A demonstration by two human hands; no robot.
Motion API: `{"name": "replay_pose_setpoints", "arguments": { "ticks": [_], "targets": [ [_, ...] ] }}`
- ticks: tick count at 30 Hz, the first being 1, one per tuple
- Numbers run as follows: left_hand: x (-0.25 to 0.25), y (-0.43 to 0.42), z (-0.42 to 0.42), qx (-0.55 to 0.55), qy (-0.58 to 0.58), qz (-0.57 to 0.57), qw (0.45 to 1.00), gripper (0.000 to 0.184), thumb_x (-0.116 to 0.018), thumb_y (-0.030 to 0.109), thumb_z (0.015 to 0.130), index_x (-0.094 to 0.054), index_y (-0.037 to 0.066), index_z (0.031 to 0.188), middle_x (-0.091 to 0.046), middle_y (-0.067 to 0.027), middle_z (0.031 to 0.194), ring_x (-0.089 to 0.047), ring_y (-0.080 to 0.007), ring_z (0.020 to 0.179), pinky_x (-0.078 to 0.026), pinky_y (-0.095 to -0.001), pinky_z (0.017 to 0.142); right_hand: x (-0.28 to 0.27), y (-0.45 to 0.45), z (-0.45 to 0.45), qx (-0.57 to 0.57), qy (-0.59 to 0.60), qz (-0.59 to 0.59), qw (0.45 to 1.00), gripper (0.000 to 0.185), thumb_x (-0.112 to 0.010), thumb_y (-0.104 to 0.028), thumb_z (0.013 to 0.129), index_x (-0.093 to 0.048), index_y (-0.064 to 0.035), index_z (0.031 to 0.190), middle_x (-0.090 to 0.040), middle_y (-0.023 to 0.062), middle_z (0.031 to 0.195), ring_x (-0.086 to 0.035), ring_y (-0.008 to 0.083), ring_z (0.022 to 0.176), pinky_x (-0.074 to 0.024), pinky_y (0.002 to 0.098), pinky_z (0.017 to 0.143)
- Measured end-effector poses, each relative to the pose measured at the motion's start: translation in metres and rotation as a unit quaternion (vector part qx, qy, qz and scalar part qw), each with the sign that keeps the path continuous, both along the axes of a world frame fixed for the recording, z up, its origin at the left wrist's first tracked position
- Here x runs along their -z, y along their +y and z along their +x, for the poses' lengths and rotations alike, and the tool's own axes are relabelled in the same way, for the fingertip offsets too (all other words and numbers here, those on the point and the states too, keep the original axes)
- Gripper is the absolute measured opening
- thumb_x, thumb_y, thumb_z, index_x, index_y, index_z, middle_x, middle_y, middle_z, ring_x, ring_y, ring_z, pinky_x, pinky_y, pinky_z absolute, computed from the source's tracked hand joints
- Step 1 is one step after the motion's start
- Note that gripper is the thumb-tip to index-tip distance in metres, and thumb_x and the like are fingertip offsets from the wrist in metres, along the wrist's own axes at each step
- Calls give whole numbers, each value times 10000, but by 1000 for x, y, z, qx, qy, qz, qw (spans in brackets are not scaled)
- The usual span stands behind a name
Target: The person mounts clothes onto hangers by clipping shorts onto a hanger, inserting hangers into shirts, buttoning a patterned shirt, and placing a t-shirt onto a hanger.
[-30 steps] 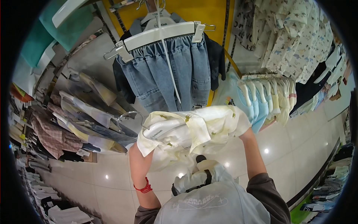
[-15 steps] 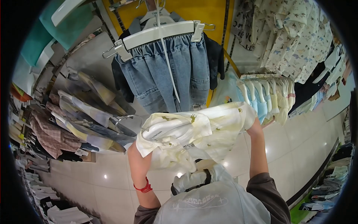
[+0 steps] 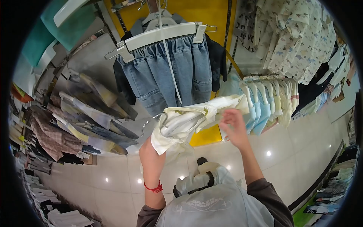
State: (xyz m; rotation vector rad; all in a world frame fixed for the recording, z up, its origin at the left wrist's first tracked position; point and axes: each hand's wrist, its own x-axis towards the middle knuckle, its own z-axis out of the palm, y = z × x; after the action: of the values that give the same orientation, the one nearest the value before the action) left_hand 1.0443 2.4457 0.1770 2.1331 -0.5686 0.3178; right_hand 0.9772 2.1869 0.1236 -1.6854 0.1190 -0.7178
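Shirt (image 3: pixel 206 111) is on its hanger (image 3: pixel 180 125), unhung, below the jeans (image 3: pixel 170 72); my left hand's (image 3: pixel 150 152) grip I can't tell, my right hand's (image 3: pixel 234 128) fingers loosely spread.

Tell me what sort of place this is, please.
Probably a children's clothing shop: small blue shirts hang close together on a rack, denim trousers are clipped to a white hanger, and patterned shirts hang nearby.

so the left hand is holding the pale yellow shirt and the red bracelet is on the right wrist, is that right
Not quite: the head view shows the red bracelet on the left wrist, not the right. The left hand does hold the pale yellow shirt.
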Motion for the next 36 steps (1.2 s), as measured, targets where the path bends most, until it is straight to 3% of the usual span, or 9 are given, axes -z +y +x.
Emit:
{"name": "replay_pose_setpoints", "arguments": {
  "ticks": [2,5,11,17,20,23,29,32,36],
  "targets": [
    [-1,-4,-2,11,-2,1,1000,335,-666,35,679,-597,-6,1004,-627,-196,880,-594,-389,809,-482,-379,681,-15,14,9,-15,13,-39,999,239,-576,-69,853,-486,-30,1071,-542,19,884,-522,114,823,-430,239,761],
    [-2,-6,-4,12,0,23,1000,307,-658,36,683,-597,-1,982,-628,-184,872,-596,-384,795,-485,-380,670,-12,11,17,-48,55,-108,991,198,-616,-173,848,-527,-17,932,-527,47,774,-489,93,738,-409,240,641],
    [5,-9,-6,-4,-6,126,992,286,-628,42,704,-588,12,985,-623,-175,871,-593,-378,777,-484,-394,648,-61,21,10,-92,111,-35,989,194,-563,-198,889,-523,-14,845,-486,4,701,-429,68,629,-370,240,570],
    [9,-14,-7,51,45,143,987,305,-635,62,719,-592,7,1016,-619,-192,871,-583,-392,791,-475,-399,658,-93,29,11,-235,26,150,960,157,-546,-180,907,-499,-37,865,-445,-50,698,-402,40,616,-349,200,542],
    [10,-4,-2,84,49,72,993,340,-633,74,706,-589,26,1041,-622,-174,881,-586,-382,783,-483,-409,656,-73,26,16,-175,61,34,982,166,-567,-144,892,-470,-32,964,-492,-19,729,-434,46,638,-355,189,546],
    [5,5,5,86,55,50,994,342,-648,86,708,-595,24,1040,-619,-186,885,-580,-391,800,-478,-411,661,-70,24,1,-151,138,-4,979,308,-618,-119,852,-412,-38,1066,-549,22,783,-508,84,693,-412,222,605],
    [-7,11,12,91,44,39,994,350,-646,85,719,-583,17,1056,-617,-207,879,-575,-408,812,-475,-399,667,-57,22,-15,-125,46,-173,976,587,-728,-148,754,-333,-41,1175,-548,102,1003,-565,197,872,-454,314,780],
    [-13,8,14,93,52,26,994,349,-635,82,734,-567,7,1067,-615,-217,861,-574,-416,811,-474,-395,666,-36,30,-13,-84,67,-131,986,553,-744,-150,736,-387,-30,1141,-510,133,1069,-548,236,916,-448,320,789],
    [-14,0,14,117,54,-18,992,377,-609,80,765,-510,-8,1118,-615,-231,860,-576,-428,802,-472,-401,662,-13,51,-3,45,-46,-303,951,627,-775,-105,695,-360,-82,1165,-482,108,961,-505,218,874,-426,326,754]
  ]
}}
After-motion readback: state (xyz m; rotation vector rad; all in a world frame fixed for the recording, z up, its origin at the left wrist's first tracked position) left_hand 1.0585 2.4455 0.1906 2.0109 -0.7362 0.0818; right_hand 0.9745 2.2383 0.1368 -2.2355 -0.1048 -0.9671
